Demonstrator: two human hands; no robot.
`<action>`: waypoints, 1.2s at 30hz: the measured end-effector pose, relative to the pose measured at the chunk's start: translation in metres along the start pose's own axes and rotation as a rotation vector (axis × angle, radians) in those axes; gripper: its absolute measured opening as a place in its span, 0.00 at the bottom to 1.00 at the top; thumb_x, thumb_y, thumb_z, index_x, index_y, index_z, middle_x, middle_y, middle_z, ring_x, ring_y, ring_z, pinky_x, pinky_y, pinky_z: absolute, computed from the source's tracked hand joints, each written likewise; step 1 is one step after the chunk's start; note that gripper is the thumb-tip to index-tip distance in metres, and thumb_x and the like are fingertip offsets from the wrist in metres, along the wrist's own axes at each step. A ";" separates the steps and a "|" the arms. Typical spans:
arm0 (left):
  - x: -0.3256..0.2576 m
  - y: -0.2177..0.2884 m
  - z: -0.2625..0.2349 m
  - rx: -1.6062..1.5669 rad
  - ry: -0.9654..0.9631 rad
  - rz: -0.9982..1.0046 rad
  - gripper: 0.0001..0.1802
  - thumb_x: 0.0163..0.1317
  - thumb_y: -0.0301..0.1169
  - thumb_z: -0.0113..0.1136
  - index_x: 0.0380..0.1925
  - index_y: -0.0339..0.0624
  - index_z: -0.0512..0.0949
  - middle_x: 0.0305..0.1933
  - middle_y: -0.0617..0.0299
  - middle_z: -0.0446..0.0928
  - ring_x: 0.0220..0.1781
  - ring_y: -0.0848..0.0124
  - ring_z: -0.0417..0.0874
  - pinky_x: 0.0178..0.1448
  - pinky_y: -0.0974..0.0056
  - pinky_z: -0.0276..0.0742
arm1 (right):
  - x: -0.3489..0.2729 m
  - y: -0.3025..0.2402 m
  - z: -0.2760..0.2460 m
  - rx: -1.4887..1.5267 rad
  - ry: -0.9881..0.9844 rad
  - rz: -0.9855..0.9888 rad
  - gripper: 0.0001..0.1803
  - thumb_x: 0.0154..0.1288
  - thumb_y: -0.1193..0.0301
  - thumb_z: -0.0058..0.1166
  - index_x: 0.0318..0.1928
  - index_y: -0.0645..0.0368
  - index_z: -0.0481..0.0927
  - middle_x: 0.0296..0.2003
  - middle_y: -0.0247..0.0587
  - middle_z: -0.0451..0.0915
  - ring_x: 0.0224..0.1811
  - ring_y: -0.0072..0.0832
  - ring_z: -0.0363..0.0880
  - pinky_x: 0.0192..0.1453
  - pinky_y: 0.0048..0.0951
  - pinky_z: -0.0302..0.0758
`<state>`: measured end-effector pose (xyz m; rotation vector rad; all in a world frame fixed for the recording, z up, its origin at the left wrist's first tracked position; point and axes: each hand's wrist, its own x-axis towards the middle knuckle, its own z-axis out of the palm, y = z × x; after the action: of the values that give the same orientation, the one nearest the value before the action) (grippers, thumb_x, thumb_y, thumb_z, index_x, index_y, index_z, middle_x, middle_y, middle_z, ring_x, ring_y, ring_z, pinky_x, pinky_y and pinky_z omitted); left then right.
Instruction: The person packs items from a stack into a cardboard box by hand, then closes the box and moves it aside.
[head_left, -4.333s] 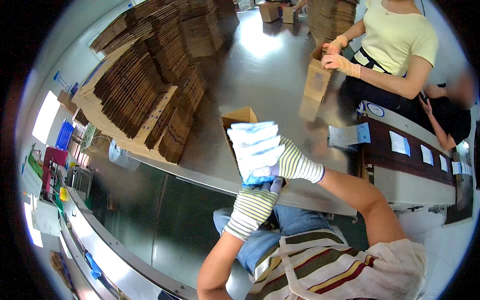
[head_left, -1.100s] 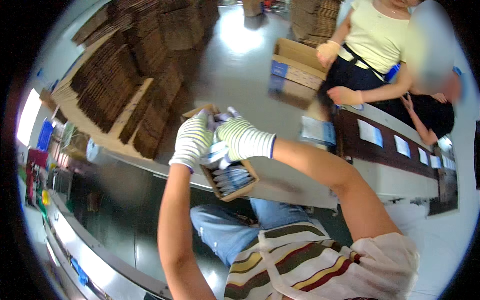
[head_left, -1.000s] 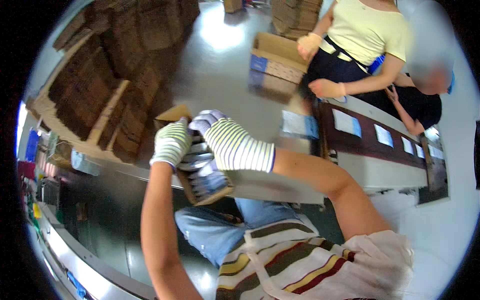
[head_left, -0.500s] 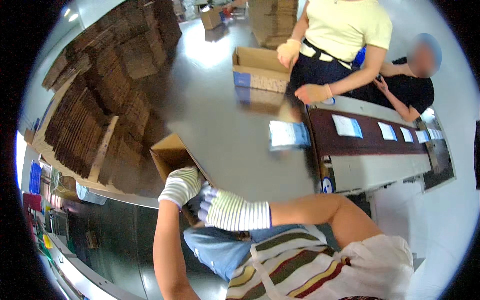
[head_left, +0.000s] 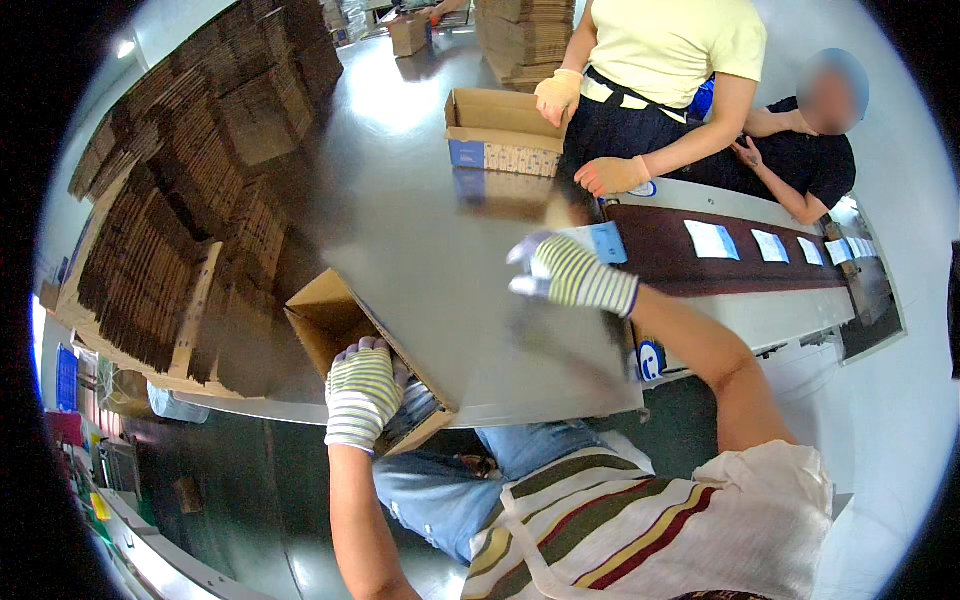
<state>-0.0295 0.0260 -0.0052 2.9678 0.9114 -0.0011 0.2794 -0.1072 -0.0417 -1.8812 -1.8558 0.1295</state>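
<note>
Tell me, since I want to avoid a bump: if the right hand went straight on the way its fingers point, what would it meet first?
Probably nothing soon. The right hand in its striped knit glove points left over the bare grey metal table; the stacks of flattened brown cardboard boxes lie farther along, though depth is unclear.

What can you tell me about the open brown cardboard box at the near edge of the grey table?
The open brown cardboard box is plain corrugated card, tipped on its side at the near edge of the shiny grey table, its opening facing the person. One flap sticks up at the far left corner. Pale packets show inside. The left hand, in a striped knit glove, rests on its opening. The right hand hovers apart over the table, not touching it.
</note>
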 end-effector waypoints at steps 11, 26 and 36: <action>-0.003 -0.006 0.008 0.020 0.059 0.019 0.18 0.56 0.41 0.54 0.39 0.37 0.76 0.44 0.51 0.76 0.48 0.56 0.77 0.53 0.54 0.72 | -0.001 0.150 -0.059 -0.103 -0.163 0.270 0.15 0.57 0.62 0.57 0.35 0.64 0.79 0.33 0.52 0.81 0.35 0.44 0.79 0.41 0.39 0.76; -0.013 -0.015 0.002 0.008 -0.024 -0.068 0.21 0.54 0.39 0.57 0.44 0.37 0.76 0.49 0.49 0.74 0.51 0.53 0.75 0.56 0.54 0.71 | 0.043 0.175 0.029 -0.503 -0.958 -0.243 0.25 0.56 0.48 0.56 0.28 0.61 0.82 0.26 0.46 0.81 0.31 0.36 0.79 0.40 0.34 0.74; 0.004 -0.004 0.001 0.039 -0.112 -0.042 0.23 0.56 0.42 0.55 0.46 0.37 0.74 0.50 0.49 0.74 0.53 0.54 0.75 0.56 0.53 0.71 | -0.015 -0.059 0.037 -0.187 -0.567 0.224 0.45 0.40 0.56 0.69 0.58 0.65 0.66 0.49 0.56 0.75 0.51 0.46 0.76 0.58 0.41 0.71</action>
<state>-0.0283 0.0316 -0.0067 2.9484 0.9695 -0.1865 0.2094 -0.1139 -0.0538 -2.3587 -2.0523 0.6436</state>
